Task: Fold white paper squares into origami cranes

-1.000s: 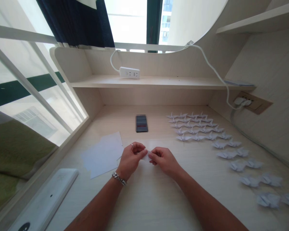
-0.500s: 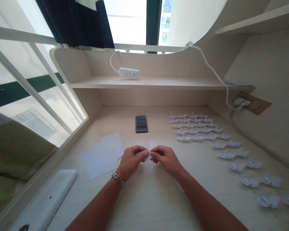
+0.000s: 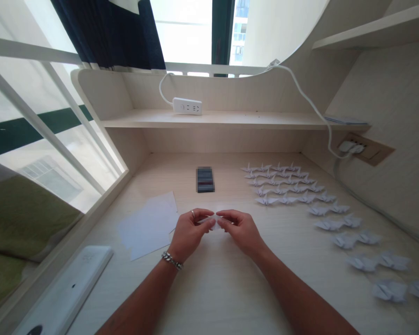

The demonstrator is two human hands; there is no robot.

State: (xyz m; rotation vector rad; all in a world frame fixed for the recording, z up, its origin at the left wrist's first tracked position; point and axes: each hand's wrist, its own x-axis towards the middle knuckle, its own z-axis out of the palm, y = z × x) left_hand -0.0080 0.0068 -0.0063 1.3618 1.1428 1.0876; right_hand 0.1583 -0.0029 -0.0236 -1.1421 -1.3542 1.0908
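Between my hands, low over the middle of the desk, is a small folded piece of white paper (image 3: 215, 223). My left hand (image 3: 192, 229), with a ring on a finger and a chain bracelet at the wrist, pinches its left part between thumb and fingers. The thumb and fingers of my right hand (image 3: 239, 228) are closed on its right side. Fingers cover much of the paper, so its folds are hard to make out. To the left lie flat sheets of white paper (image 3: 145, 228). Rows of folded paper cranes (image 3: 286, 200) stand at the right.
Beyond my hands lies a dark, blurred phone-like object (image 3: 205, 180). A long white device (image 3: 73, 284) rests at the left edge. On the back shelf (image 3: 230, 118) is a power strip (image 3: 187, 106), and a white cable (image 3: 310, 104) drops to a wall socket (image 3: 366, 149).
The fingers of my right hand have straightened and shifted slightly over the folded paper. My left hand stays nearly in place, still holding it.
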